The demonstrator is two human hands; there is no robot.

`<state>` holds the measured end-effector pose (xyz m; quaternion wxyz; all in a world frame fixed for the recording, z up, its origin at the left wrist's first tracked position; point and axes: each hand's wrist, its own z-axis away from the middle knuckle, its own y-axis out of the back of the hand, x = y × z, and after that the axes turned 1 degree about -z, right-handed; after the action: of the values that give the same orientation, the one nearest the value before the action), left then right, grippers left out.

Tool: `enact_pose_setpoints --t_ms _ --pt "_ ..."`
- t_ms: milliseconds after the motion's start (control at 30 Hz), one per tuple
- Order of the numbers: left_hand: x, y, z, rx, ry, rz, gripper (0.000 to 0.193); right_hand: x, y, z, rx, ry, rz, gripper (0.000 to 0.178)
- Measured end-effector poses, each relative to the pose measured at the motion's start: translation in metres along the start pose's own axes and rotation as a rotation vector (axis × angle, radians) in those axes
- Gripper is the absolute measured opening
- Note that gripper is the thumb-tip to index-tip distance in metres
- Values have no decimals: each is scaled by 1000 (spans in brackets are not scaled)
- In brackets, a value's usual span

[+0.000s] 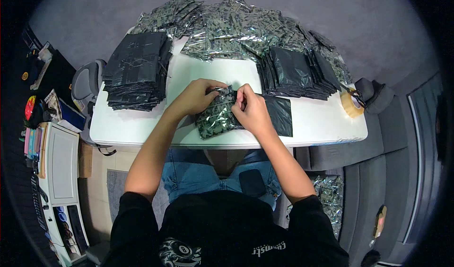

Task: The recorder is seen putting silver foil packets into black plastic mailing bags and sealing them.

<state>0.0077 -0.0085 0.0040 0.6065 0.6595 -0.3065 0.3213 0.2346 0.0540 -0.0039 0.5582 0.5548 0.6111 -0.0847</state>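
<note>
A flat packet of camouflage-patterned goods in shiny clear plastic (213, 121) lies tilted on the white table near its front edge. My left hand (195, 96) is closed on its upper part, thumb and fingers at the top edge. Just right of the packet, my right hand (251, 112) pinches at the left end of a black plastic bag (279, 116), where bag and packet meet. The fingers partly cover that spot. The bag lies flat under my right hand and sticks out to its right.
The white table (127, 127) bears a tall stack of black bags (137, 68) at left and more black packages (291, 70) at right. Camouflage packets (227, 28) are heaped along the far edge. Tape (351, 105) and scissors (358, 96) lie at the right end, beside a grey sofa (366, 137).
</note>
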Motion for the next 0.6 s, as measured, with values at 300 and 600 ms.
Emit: enact_pose_setpoints --t_ms 300,600 --pt "-2 -6 -18 -64 -39 -41 29 -1 -3 0 64 -10 7 29" --pt "8 -12 -16 -78 -93 -86 28 -5 -6 -1 187 52 4 26"
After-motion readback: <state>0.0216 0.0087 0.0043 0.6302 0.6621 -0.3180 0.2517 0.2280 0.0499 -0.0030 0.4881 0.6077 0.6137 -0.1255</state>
